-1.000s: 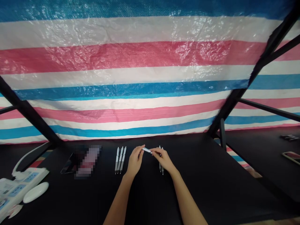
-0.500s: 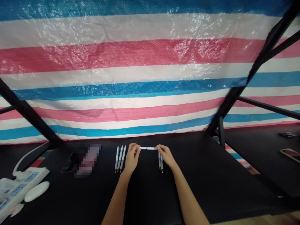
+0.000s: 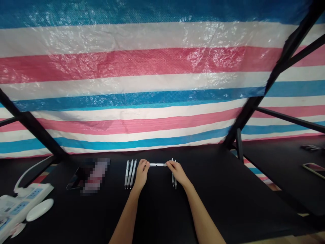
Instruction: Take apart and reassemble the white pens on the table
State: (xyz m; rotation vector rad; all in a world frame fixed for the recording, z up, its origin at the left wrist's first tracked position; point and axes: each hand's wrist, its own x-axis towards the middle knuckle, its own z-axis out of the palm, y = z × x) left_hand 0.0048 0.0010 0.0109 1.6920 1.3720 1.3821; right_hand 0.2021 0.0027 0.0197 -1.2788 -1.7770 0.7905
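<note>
The left hand (image 3: 142, 173) and right hand (image 3: 177, 173) each pinch one end of a white pen (image 3: 157, 165) between them. It looks light, stiff and smooth, best taken by its ends; three pens (image 3: 130, 174) lie left of it, two pens (image 3: 175, 182) right.

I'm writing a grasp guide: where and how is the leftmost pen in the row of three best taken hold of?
The leftmost pen is probably best pinched across its white barrel, coming from above and slightly left. It is slim and lies tip toward the camera, the middle pen close on its right.
</note>
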